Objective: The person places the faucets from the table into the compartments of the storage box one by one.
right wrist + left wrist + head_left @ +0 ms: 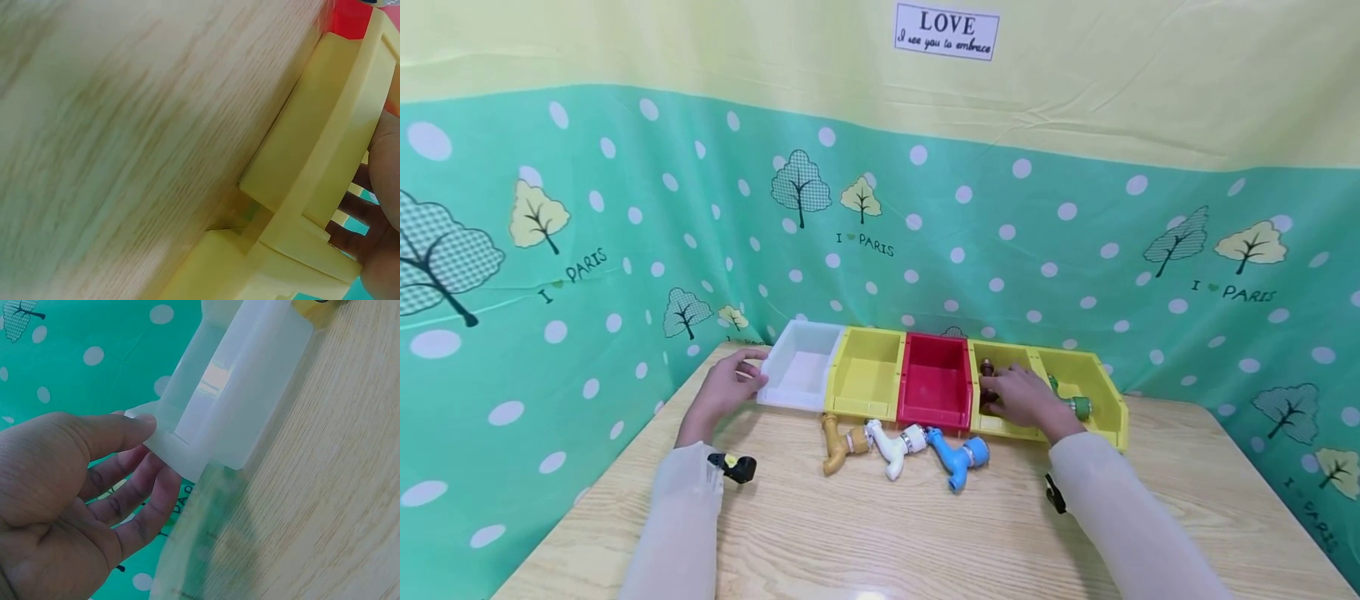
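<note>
My left hand holds the left side of the white bin, thumb at the rim and fingers curled below it in the left wrist view. In the fourth bin, which is yellow, my right hand grips a dark brown tap; the fingers partly cover it. Behind the bin's wall, the right wrist view hides the tap. A green tap lies in the rightmost yellow bin, next to my right wrist.
On the wooden table, a tan tap, a white tap and a blue tap lie before the bins. Between the white bin and the right pair stand a yellow bin and a red bin. A patterned curtain hangs behind.
</note>
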Tool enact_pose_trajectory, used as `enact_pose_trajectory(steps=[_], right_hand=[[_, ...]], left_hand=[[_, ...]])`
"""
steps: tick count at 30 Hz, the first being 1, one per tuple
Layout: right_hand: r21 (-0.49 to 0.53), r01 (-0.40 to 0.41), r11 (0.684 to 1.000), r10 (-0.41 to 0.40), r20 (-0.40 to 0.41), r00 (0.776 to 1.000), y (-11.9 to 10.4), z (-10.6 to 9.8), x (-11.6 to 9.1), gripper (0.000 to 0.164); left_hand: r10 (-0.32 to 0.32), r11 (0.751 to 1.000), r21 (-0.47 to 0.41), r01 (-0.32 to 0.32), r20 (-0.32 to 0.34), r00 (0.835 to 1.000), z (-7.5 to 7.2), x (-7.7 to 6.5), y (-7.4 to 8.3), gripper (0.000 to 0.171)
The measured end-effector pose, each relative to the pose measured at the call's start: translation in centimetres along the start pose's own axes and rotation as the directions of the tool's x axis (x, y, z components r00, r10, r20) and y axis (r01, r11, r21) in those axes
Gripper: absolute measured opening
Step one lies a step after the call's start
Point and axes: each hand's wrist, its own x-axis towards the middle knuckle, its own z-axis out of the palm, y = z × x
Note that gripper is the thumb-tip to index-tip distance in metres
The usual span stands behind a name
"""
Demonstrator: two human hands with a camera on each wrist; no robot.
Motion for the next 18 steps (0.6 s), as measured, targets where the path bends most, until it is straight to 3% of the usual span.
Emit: enact_pose_trajectory(steps=[18], right_hand=[[0.057, 0.011, 0.998, -0.015, 0.071, 0.997, -0.14, -0.3, 0.38, 0.02]], left_hand=[[-0.005, 1.0, -0.014, 0.005, 0.004, 1.0, 0.06, 0.07, 0.06, 0.042]])
